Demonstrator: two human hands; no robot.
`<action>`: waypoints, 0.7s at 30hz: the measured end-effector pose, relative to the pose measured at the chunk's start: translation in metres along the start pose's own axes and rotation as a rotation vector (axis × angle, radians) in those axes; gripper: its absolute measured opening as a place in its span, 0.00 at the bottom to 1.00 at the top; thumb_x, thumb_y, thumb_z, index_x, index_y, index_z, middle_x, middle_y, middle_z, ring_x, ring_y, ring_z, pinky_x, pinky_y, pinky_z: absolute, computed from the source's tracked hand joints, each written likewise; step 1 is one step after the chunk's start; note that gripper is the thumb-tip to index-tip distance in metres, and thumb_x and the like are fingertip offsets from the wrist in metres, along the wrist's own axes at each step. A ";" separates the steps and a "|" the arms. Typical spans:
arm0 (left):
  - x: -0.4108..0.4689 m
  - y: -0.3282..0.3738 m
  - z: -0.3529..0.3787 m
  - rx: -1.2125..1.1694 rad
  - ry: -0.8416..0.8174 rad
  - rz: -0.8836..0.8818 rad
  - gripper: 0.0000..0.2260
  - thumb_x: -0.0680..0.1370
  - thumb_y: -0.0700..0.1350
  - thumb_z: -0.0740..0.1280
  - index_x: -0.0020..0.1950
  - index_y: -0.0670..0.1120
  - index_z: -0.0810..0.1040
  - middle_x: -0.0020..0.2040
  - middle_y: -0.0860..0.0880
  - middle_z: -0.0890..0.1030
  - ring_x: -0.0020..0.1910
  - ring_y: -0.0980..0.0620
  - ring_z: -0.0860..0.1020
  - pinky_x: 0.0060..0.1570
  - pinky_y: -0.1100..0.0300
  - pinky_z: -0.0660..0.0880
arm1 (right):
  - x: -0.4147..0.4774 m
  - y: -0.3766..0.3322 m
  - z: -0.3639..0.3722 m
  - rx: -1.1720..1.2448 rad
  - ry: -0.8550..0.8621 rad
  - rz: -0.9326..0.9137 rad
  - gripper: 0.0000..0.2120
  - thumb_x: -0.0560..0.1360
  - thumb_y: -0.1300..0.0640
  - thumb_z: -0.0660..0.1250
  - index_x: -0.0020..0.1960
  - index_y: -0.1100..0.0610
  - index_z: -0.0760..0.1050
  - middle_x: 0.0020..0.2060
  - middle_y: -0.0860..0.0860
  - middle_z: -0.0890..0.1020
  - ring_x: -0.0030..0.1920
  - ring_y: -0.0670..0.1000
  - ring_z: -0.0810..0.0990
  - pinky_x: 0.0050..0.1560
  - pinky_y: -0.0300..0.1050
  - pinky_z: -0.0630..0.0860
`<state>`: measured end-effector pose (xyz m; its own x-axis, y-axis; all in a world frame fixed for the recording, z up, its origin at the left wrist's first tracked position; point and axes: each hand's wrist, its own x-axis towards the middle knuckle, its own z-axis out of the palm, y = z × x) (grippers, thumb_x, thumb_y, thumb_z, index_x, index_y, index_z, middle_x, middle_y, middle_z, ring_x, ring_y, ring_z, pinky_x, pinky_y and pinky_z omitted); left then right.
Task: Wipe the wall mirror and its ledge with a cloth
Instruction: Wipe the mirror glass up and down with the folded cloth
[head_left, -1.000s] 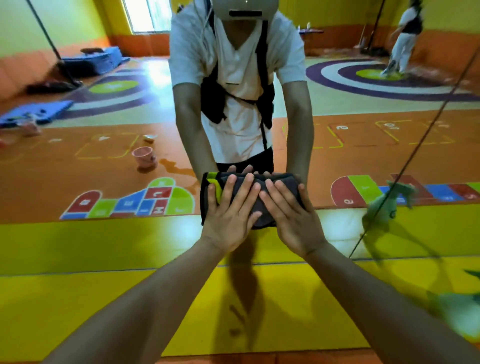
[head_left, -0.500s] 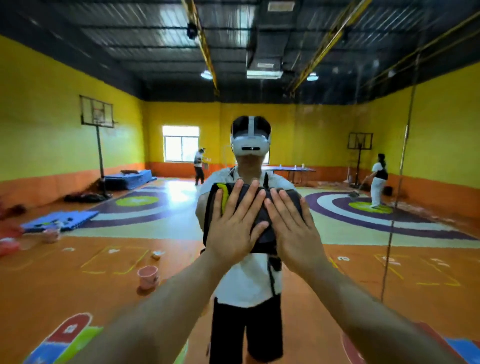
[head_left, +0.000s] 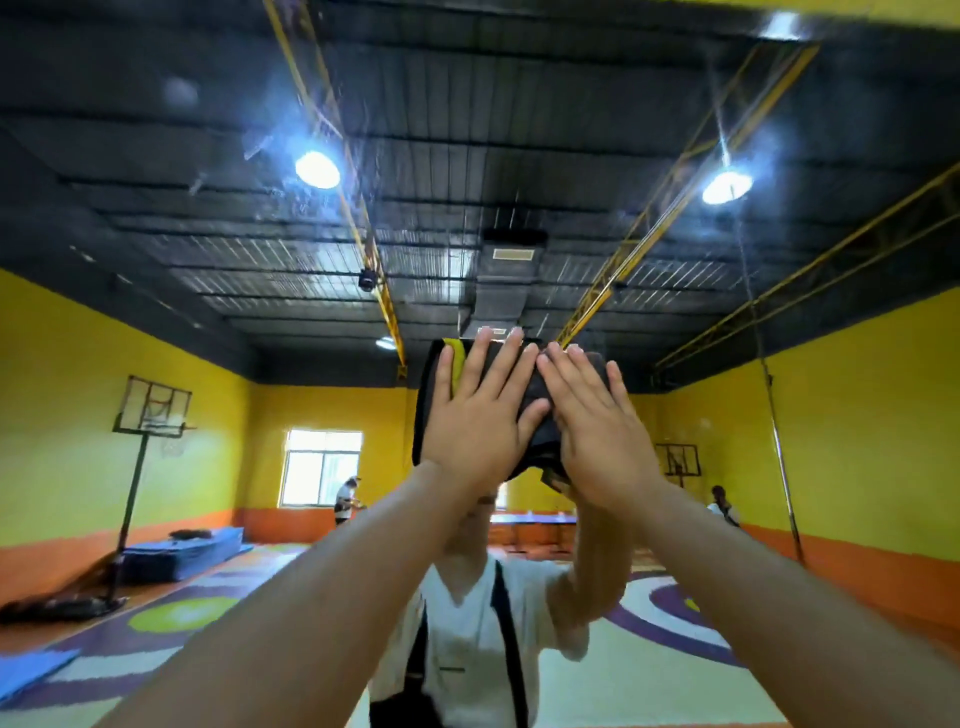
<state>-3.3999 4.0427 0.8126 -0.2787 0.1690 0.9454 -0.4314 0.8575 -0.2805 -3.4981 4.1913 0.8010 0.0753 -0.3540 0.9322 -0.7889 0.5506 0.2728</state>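
Wall mirror (head_left: 519, 156) fills the view; glass shows faint smears and specks at upper left. Reflected in it: hall with dark ceiling, two bright lamps (head_left: 317, 169), yellow walls, basketball hoop (head_left: 156, 405) at left, window (head_left: 322, 467), blue mats (head_left: 182, 551) on floor. Person's reflection in white shirt (head_left: 462, 623) at centre, face hidden behind raised arms. Cloth (head_left: 540, 447), dark with yellow edge, sits high on the glass, flat against it. Left hand (head_left: 478, 415) and right hand (head_left: 597, 431) lie side by side on cloth, fingers straight and spread, palms pressing it to the mirror; nothing is gripped.
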 end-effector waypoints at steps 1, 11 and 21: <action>0.021 -0.003 -0.003 0.000 0.001 -0.007 0.29 0.85 0.63 0.42 0.85 0.53 0.53 0.85 0.52 0.50 0.84 0.46 0.44 0.80 0.38 0.44 | 0.020 0.007 -0.006 0.002 0.009 0.009 0.30 0.81 0.53 0.45 0.84 0.50 0.51 0.83 0.46 0.51 0.82 0.44 0.43 0.82 0.53 0.40; 0.101 -0.014 -0.024 -0.213 0.008 -0.090 0.24 0.88 0.56 0.42 0.85 0.55 0.50 0.85 0.53 0.46 0.83 0.52 0.38 0.80 0.46 0.34 | 0.113 0.019 -0.060 0.082 -0.152 0.196 0.26 0.87 0.51 0.47 0.84 0.50 0.49 0.84 0.47 0.49 0.83 0.47 0.41 0.80 0.54 0.34; 0.075 0.012 0.000 -0.091 0.182 -0.148 0.26 0.86 0.56 0.41 0.85 0.52 0.52 0.85 0.50 0.49 0.84 0.47 0.43 0.81 0.39 0.42 | 0.078 0.017 -0.017 -0.053 0.124 0.135 0.27 0.86 0.46 0.41 0.83 0.50 0.54 0.82 0.48 0.57 0.83 0.48 0.47 0.83 0.53 0.42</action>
<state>-3.4265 4.0656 0.8800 -0.0552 0.1158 0.9917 -0.3745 0.9183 -0.1281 -3.4954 4.1859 0.8828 0.0477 -0.1802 0.9825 -0.7643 0.6267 0.1521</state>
